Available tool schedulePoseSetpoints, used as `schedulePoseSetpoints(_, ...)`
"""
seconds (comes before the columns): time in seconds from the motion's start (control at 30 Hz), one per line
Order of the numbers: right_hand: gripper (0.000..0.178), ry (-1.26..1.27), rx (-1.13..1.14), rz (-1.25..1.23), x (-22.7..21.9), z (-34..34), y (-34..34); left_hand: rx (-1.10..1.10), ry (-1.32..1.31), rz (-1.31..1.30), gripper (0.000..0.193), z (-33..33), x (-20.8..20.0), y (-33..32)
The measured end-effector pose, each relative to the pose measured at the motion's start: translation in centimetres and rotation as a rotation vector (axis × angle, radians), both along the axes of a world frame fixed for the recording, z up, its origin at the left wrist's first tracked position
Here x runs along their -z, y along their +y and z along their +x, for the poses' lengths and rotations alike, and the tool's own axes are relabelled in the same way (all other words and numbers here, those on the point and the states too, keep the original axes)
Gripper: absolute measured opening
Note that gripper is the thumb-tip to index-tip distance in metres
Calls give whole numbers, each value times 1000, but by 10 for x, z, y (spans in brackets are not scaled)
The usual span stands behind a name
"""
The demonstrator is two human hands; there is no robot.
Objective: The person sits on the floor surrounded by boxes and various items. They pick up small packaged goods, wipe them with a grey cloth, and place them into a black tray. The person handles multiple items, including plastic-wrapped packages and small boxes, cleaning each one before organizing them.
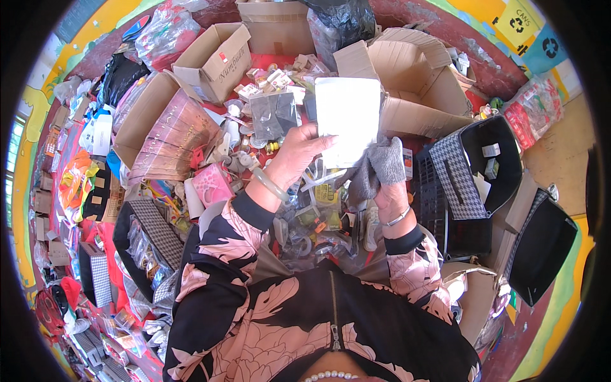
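Note:
My left hand (302, 153) is closed on a flat white rectangular panel (350, 105), thumb on its face, near the left edge. The panel stands roughly upright in front of me; I cannot tell whether it is a board or a thin box. My right hand (391, 196) grips a grey cloth (372, 170) that covers its fingertips. The cloth lies against the panel's lower right corner. Below and behind both hands spreads a heap of small mixed items, with a clear plastic bag (305, 229) of oddments close to my lap.
Open cardboard boxes (407, 76) stand beyond the heap. On the right are checked black-lined fabric bins (453, 172) and a black plastic crate (429, 207). Another checked bin (156, 232) with bagged items sits at left, beside a pink patterned box (213, 184).

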State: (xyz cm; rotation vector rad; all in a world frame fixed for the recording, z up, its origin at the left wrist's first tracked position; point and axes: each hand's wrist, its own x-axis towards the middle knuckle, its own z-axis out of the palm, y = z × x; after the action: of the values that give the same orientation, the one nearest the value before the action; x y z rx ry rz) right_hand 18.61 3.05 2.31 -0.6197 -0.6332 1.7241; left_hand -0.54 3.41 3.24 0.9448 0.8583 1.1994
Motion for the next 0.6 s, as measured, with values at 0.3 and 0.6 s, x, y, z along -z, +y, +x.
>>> schedulePoseSetpoints(0.3,22,-32,16,-94,8,-1,2,-16,161,133,19,-2,1,-1)
schedulePoseSetpoints(0.6,13,-246,36,-68,33,-4,24,108,233,140,31,-1,27,3)
